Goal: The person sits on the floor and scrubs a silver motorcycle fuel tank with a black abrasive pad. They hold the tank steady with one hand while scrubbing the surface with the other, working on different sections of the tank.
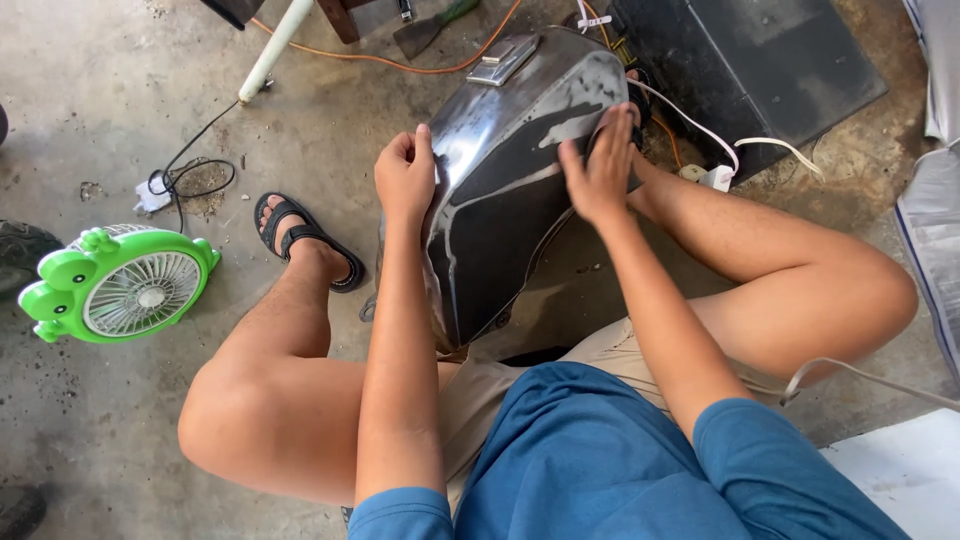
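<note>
I sit low on the concrete floor (pixel 110 90) with a dark, glossy metal fuel tank (pixel 505 190) propped between my knees, its far end tipped away from me. My left hand (pixel 405 178) is curled shut on the tank's left edge, thumb and fingers pinching the rim to steady it. My right hand (pixel 600 175) lies flat against the tank's right flank, fingers together and pressed to the bare, dull patch of metal; it looks slightly blurred, and I cannot tell whether anything sits under the palm. A hinged silver cap (pixel 503 58) rests on the tank's far top. To the left, near my sandalled foot (pixel 305 240), stands a small green frog-shaped fan (pixel 120 283). Far right lies a black flat case (pixel 750 60), with white cable (pixel 700 125) trailing beside it.
</note>
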